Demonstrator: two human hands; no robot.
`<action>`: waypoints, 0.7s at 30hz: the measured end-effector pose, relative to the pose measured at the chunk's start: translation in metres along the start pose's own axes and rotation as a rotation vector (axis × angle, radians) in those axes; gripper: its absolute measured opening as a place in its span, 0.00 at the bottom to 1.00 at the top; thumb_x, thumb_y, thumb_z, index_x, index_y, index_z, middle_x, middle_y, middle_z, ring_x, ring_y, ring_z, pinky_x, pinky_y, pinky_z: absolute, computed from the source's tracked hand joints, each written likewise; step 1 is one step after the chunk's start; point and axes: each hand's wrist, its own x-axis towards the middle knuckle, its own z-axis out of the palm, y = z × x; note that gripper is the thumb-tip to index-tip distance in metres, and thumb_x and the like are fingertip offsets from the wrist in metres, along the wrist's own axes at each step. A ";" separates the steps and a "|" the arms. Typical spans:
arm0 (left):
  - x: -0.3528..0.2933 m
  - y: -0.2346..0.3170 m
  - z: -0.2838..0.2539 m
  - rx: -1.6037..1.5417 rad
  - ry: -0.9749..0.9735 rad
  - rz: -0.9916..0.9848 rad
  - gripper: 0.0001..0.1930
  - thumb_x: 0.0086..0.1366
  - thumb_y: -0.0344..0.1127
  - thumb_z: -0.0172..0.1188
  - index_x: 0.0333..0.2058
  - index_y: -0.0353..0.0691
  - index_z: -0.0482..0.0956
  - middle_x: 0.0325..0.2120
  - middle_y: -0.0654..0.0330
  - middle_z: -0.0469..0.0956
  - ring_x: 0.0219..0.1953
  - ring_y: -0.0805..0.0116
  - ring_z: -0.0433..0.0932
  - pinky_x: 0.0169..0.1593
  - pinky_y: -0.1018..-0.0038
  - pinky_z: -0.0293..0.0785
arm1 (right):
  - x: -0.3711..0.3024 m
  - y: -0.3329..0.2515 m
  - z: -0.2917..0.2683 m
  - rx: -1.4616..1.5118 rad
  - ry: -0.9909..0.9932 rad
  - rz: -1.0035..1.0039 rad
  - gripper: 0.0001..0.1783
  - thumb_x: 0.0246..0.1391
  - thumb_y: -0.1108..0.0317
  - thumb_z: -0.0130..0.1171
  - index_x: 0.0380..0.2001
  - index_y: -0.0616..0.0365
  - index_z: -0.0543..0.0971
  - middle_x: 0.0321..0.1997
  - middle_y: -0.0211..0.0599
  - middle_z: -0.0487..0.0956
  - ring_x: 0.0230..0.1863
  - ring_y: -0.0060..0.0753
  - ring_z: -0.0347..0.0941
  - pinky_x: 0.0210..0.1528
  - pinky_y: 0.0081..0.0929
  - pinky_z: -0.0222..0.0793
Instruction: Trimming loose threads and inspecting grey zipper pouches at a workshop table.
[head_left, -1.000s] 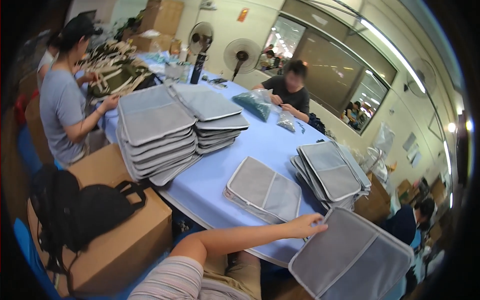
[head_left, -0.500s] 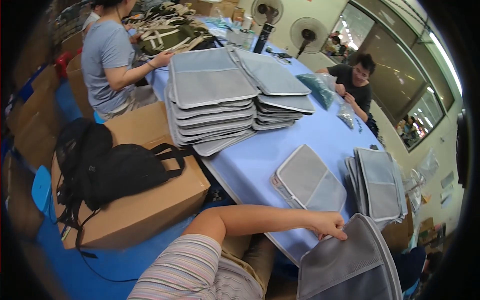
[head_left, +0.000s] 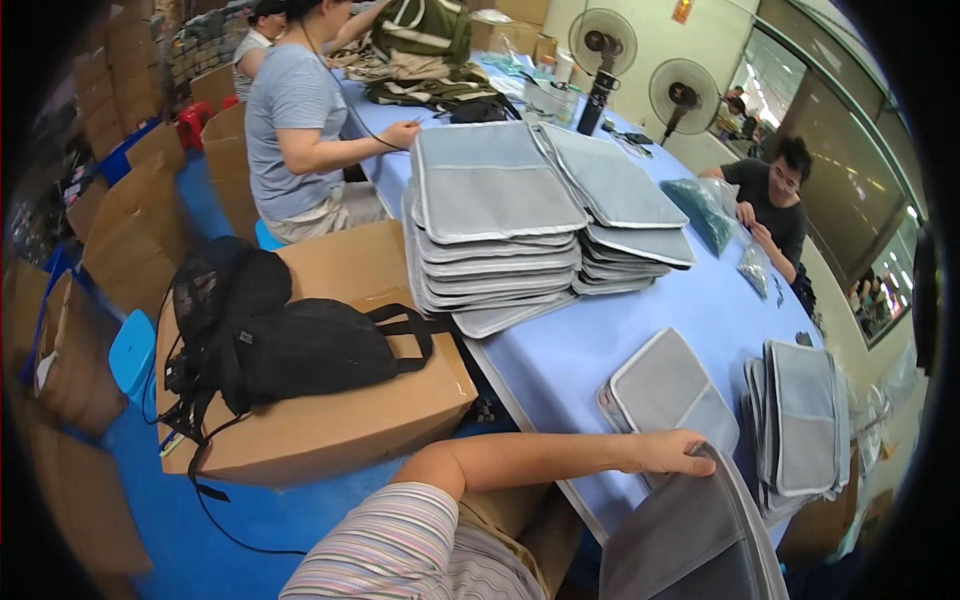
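Note:
My left hand [head_left: 672, 453] reaches across from the striped sleeve and pinches the top edge of a grey fabric panel [head_left: 680, 535]. The panel has rounded corners and pale binding, hangs tilted at the table's near edge, and runs out of the picture below. My right hand is not in view. Just beyond my left hand, a similar grey panel piece [head_left: 665, 385] lies flat on the blue table. To its right stands a smaller stack of grey panels [head_left: 805, 415]. Farther off, two taller stacks sit side by side, a left stack [head_left: 495, 195] and a right stack [head_left: 615, 185].
A cardboard box [head_left: 350, 440] with a black bag [head_left: 310, 350] on top stands left of the table [head_left: 540, 350]. One person [head_left: 300, 130] works at the left side, another [head_left: 775, 205] at the far right near a bag of green pieces [head_left: 705, 210]. Two fans [head_left: 685, 95] stand behind.
The whole view has swung left, so the scene sits farther right and lower. The held panel is turned more edge-on, still in my left hand. A green backpack at the back now stands raised.

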 end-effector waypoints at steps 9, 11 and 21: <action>-0.018 -0.024 0.015 -0.213 0.040 -0.080 0.28 0.55 0.52 0.62 0.46 0.35 0.72 0.39 0.64 0.73 0.43 0.75 0.69 0.48 0.76 0.66 | -0.019 0.006 0.028 -0.029 0.005 0.084 0.22 0.56 0.58 0.52 0.49 0.60 0.69 0.43 0.36 0.74 0.44 0.31 0.70 0.48 0.28 0.66; -0.016 -0.023 0.014 -0.125 0.041 -0.086 0.26 0.56 0.52 0.62 0.44 0.35 0.73 0.38 0.64 0.74 0.42 0.75 0.69 0.47 0.76 0.66 | -0.026 0.010 0.029 -0.017 0.024 0.098 0.22 0.56 0.58 0.52 0.49 0.59 0.69 0.43 0.36 0.74 0.44 0.30 0.70 0.47 0.28 0.66; -0.026 -0.024 0.018 0.010 0.030 -0.115 0.18 0.59 0.44 0.59 0.39 0.34 0.75 0.33 0.64 0.74 0.38 0.78 0.70 0.42 0.79 0.67 | -0.068 0.028 0.039 0.038 0.107 0.180 0.21 0.56 0.58 0.52 0.49 0.59 0.70 0.42 0.36 0.74 0.43 0.30 0.70 0.47 0.27 0.67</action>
